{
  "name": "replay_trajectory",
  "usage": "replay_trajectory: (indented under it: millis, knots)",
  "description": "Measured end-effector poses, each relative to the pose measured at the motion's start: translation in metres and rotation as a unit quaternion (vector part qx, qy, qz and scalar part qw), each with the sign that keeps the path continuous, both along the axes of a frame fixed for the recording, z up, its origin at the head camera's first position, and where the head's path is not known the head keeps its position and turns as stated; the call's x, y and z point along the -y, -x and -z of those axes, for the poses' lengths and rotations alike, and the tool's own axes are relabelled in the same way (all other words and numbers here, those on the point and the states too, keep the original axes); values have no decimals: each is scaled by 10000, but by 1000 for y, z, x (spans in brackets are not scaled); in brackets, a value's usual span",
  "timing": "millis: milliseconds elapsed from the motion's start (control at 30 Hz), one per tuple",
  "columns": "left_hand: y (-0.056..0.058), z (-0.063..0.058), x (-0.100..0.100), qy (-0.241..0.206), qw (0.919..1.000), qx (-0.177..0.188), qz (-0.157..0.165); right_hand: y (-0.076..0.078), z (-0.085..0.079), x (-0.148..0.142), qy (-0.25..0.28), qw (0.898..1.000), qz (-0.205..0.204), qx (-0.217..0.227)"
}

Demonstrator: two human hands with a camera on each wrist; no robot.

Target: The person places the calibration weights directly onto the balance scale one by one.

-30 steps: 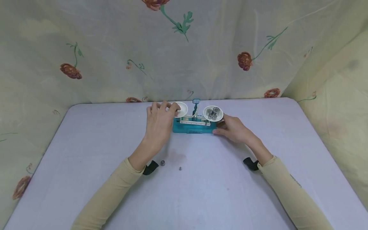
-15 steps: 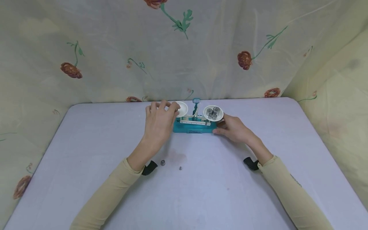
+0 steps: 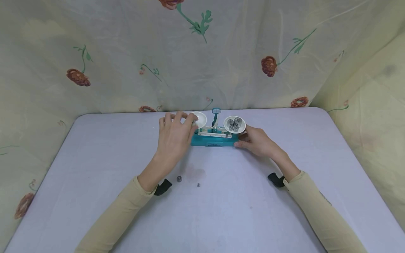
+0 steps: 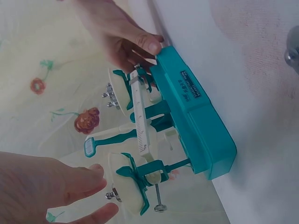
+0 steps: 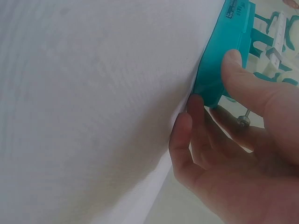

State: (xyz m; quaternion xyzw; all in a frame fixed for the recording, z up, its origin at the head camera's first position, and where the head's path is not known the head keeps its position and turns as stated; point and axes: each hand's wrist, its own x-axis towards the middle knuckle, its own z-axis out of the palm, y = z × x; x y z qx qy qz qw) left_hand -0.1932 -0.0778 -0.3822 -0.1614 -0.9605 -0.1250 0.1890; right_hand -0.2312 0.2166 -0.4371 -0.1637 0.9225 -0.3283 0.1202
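A teal balance scale (image 3: 212, 141) with two white pans stands near the table's far edge. Several metal weights (image 3: 234, 124) sit in its right pan (image 3: 225, 123). In the left wrist view one small metal weight (image 4: 112, 193) rests on the left pan (image 4: 122, 184). My left hand (image 3: 174, 135) is at that pan, thumb and a finger spread on either side of the weight, seemingly apart from it. My right hand (image 3: 258, 141) grips the right end of the base, thumb on the front face (image 5: 217, 65), other fingers partly hidden around the end.
Two loose metal weights lie on the white table in front of the scale, a larger one (image 3: 179, 179) and a tiny one (image 3: 198, 185). A flowered curtain (image 3: 234, 84) hangs just behind the far edge. The scale's upright pointer (image 3: 216, 117) stands between the pans.
The fingers of my left hand have parted around the weight at the left pan, and the hand has shifted slightly left. My right hand stays on the base.
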Motion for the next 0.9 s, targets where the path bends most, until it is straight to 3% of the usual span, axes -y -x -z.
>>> replay_trajectory:
  millis: [600, 900]
  knots:
    - [-18, -8, -6, 428, 9991, 29, 11, 0, -1, 0, -14, 10000, 41, 57]
    - [-27, -6, -8, 269, 9987, 182, 396, 2, 1, 0, -56, 10000, 5, -11]
